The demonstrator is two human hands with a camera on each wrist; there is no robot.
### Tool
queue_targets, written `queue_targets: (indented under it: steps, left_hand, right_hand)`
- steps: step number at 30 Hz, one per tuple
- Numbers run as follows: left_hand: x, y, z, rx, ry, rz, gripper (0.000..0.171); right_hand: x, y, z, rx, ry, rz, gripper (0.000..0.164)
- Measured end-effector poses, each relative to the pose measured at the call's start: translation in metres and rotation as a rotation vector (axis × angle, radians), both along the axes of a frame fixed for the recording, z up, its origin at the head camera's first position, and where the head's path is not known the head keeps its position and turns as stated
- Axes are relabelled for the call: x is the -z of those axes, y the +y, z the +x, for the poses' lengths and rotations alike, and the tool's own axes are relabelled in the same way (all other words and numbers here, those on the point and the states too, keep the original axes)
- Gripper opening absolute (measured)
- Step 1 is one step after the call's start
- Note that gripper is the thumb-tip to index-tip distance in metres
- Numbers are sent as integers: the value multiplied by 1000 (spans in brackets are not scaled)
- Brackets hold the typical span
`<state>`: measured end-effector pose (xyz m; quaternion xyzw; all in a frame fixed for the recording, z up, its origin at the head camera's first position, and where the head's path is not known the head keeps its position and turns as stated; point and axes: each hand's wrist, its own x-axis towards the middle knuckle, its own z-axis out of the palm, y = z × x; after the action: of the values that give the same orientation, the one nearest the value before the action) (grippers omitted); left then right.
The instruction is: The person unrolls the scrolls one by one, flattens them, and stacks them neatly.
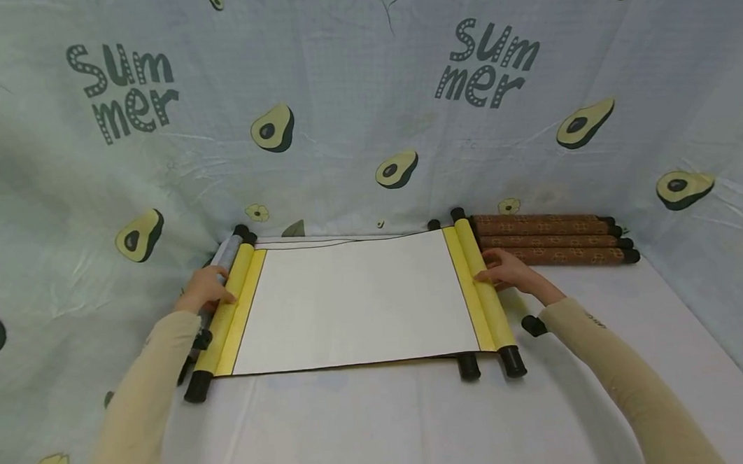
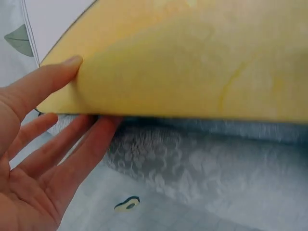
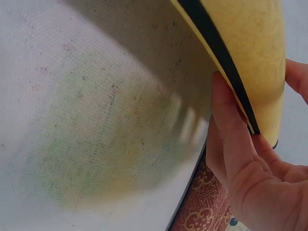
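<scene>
The unrolled scroll (image 1: pixel 356 299) had a smooth, matt, paper-like sheet. Its yellow end rolls (image 1: pixel 490 303) looked faintly mottled, with a soft sheen, and its black knobs (image 1: pixel 512 361) looked smooth, plastic or painted wood. Toward three o'clock of the sheet, the brown scrolls (image 1: pixel 562 256) were faced in patterned brocade; at nine o'clock, the grey scroll (image 2: pixel 192 173) wore silvery, damask-like cloth. The avocado-print backdrop (image 1: pixel 337 65) was creased fabric, the surface (image 1: pixel 356 429) at six o'clock matt, the beige sleeves (image 1: pixel 632 393) matt cloth.
</scene>
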<state>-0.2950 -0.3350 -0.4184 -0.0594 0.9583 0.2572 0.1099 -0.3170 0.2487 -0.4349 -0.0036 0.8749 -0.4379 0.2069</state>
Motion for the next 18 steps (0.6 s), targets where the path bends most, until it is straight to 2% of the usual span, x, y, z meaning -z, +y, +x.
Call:
queue_targets:
  steps: [5, 8, 18]
  left_hand:
    - [0, 7, 2, 8, 168, -96, 52]
    - [-1, 10, 3, -1, 230, -127, 50]
    - [-3, 14, 6, -84, 207, -110, 60]
  right_hand:
    - [1, -3, 0, -9, -1, -34, 84]
    - [2, -6, 1, -24, 3, -56, 84]
    - [3, -11, 1, -13, 21, -50, 84]
